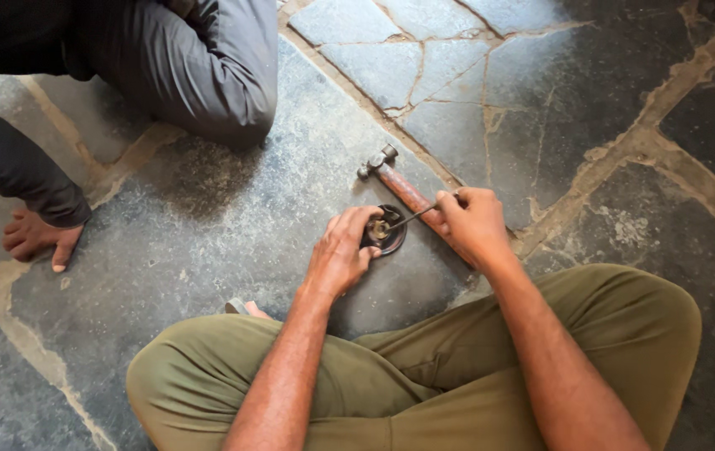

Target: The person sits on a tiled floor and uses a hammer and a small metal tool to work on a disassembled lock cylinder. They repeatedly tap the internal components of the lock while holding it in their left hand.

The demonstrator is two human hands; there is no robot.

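I sit cross-legged on a stone floor. My left hand [342, 250] grips a small dark round metal part [387, 238] that rests on the floor, fingers curled over its left rim. My right hand [476, 224] pinches a thin metal rod [411, 218], its tip pointing into the brass-coloured centre of the round part. A hammer [397, 185] with a reddish wooden handle lies on the floor just behind both hands; my right hand covers the handle's near end.
Another person sits at the upper left in grey trousers [199, 67], with a dark sleeve and a hand [38, 238] flat on the floor. My olive-green trousered legs [424, 367] fill the lower frame. The floor is irregular grey slabs with mortar joints [641, 142].
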